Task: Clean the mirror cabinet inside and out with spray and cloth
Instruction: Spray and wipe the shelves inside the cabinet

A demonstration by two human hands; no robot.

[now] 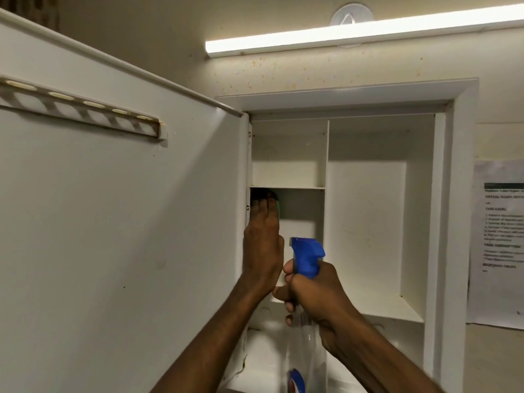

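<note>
Cloth (78, 206) mostly hidden behind left hand (262, 248).

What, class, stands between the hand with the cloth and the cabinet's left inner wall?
Nothing visible. The left hand already presses the green cloth against the wall under the shelf; the spray bottle sits right of it.

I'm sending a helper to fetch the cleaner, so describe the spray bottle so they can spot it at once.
Start at the open white cabinet on the wall under the strip light. In front of its lower shelves, the right hand grips the spray bottle. It has a clear body, and its bright blue trigger head stands out against the white cabinet.
</note>
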